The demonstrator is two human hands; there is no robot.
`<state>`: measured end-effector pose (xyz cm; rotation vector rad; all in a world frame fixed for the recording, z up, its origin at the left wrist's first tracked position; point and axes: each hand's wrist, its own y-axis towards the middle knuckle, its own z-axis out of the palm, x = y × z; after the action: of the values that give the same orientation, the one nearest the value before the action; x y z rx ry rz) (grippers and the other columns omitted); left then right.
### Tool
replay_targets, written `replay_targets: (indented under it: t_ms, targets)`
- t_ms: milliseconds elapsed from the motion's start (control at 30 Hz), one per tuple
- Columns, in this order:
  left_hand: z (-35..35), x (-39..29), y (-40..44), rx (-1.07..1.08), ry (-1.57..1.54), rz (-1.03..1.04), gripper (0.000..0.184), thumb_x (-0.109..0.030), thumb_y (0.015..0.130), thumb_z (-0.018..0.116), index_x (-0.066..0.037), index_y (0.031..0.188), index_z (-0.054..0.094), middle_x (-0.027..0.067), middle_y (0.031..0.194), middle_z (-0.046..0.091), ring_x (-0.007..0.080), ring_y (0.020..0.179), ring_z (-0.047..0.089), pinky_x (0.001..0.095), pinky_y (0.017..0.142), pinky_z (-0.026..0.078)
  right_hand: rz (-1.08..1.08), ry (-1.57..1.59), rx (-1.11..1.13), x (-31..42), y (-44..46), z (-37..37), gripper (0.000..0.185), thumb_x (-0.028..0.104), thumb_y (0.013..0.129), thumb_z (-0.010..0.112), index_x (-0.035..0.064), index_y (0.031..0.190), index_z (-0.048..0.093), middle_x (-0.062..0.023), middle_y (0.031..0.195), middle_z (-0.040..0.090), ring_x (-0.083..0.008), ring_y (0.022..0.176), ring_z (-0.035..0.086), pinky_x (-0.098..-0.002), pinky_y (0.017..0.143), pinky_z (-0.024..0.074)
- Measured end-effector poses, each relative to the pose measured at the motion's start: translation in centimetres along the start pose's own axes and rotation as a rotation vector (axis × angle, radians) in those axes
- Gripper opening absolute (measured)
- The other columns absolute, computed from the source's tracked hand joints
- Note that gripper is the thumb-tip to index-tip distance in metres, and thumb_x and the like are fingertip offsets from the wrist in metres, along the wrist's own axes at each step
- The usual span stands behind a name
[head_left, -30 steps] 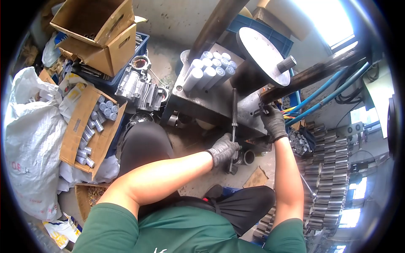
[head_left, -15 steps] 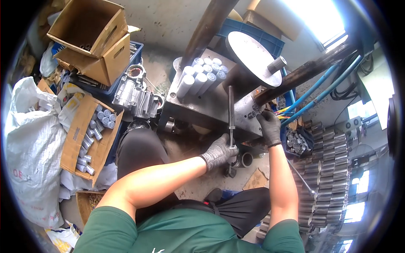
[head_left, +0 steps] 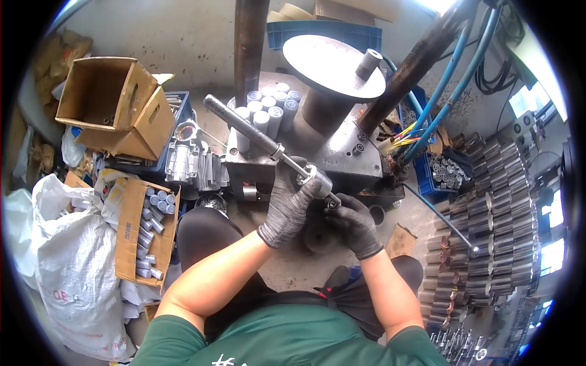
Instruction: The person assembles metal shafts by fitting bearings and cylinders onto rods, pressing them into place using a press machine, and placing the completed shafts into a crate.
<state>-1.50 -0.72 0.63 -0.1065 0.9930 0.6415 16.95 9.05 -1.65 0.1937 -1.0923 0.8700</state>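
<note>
The left hand (head_left: 287, 210), in a dark knit glove, is closed around a metal sleeve (head_left: 319, 180) on a long rod tool (head_left: 241, 125). The right hand (head_left: 355, 224), gloved too, has its fingers bent against the tool's lower end; whether they pinch it, I can't tell from here. The tool lies slantwise, its dark grip pointing up and away past the left hand. Grasping it near the low end probably gives the two hands steady control while the long part stays free.

Just beyond the hands stands a steel machine base (head_left: 366, 163). Capped grey cylinders (head_left: 261, 120) stand upright there in a tight cluster, likely to keep them within reach. Behind, a round metal plate (head_left: 323, 61) tops a dark column. Well left of the hands, an open carton (head_left: 126, 241) holds similar cylinders; to their right sit a blue crate (head_left: 427, 177) and stacked metal cylinders (head_left: 488, 244).
</note>
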Motion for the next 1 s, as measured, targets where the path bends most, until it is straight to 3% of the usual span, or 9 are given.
replay_targets:
  t_ms: [100, 400, 567, 600, 833, 1000]
  targets:
    - [-0.5, 0.6, -0.2, 0.004, 0.032, -0.017, 0.057, -0.024, 0.100, 0.077, -0.008, 0.139, 0.040, 0.0088, 0.120, 0.056, 0.0195, 0.112, 0.063, 0.0342, 0.098, 0.056, 0.006, 0.011, 0.040, -0.8, 0.1, -0.8, 0.049, 0.008, 0.092, 0.075, -0.0047, 0.137, 0.060, -0.0143, 0.118, 0.073, -0.0248, 0.099, 0.074, -0.0380, 0.089, 0.0629]
    - [0.9, 0.3, -1.3, 0.054, 0.062, 0.013, 0.066, -0.026, 0.098, 0.079, -0.008, 0.143, 0.035, 0.0149, 0.122, 0.062, 0.0236, 0.113, 0.066, 0.0370, 0.098, 0.058, 0.016, 0.216, 0.130, -1.7, -0.1, 0.3, 0.046, 0.002, 0.091, 0.071, -0.0017, 0.137, 0.061, -0.0124, 0.120, 0.071, -0.0239, 0.103, 0.073, -0.0411, 0.089, 0.0646]
    - [1.2, 0.3, -1.2, 0.055, 0.135, 0.021, 0.071, -0.028, 0.096, 0.081, -0.008, 0.146, 0.035, 0.0159, 0.126, 0.062, 0.0245, 0.114, 0.066, 0.0376, 0.099, 0.058, 0.054, 0.193, -0.040, -2.1, -0.2, -0.1, 0.043, -0.002, 0.093, 0.069, -0.0022, 0.135, 0.060, -0.0137, 0.116, 0.072, -0.0261, 0.099, 0.075, -0.0425, 0.086, 0.0668]
    - [0.9, 0.7, -1.2, 0.063, 0.197, 0.048, 0.076, -0.036, 0.095, 0.082, -0.008, 0.148, 0.036, 0.0173, 0.127, 0.063, 0.0284, 0.116, 0.068, 0.0416, 0.099, 0.060, 0.049, 0.211, -0.067, -2.3, -0.1, -0.4, 0.043, -0.002, 0.093, 0.069, -0.0023, 0.135, 0.060, -0.0143, 0.116, 0.072, -0.0269, 0.098, 0.076, -0.0421, 0.085, 0.0671]
    - [0.6, 2.2, -1.5, 0.094, 0.288, 0.066, 0.074, -0.030, 0.093, 0.084, -0.008, 0.148, 0.039, 0.0151, 0.130, 0.059, 0.0269, 0.119, 0.066, 0.0410, 0.100, 0.060, 0.016, 0.237, -0.131, -3.7, 0.4, -1.3, 0.039, -0.002, 0.094, 0.071, -0.0065, 0.131, 0.061, -0.0174, 0.118, 0.073, -0.0286, 0.095, 0.077, -0.0409, 0.085, 0.0675]
    - [1.1, 2.2, -2.1, 0.145, 0.330, 0.073, 0.073, -0.021, 0.093, 0.084, -0.007, 0.149, 0.039, 0.0136, 0.135, 0.057, 0.0239, 0.120, 0.065, 0.0385, 0.101, 0.059, 0.021, 0.230, -0.068, -3.3, 0.1, -1.3, 0.044, 0.000, 0.096, 0.068, -0.0089, 0.138, 0.057, -0.0180, 0.120, 0.072, -0.0279, 0.102, 0.076, -0.0396, 0.091, 0.0652]
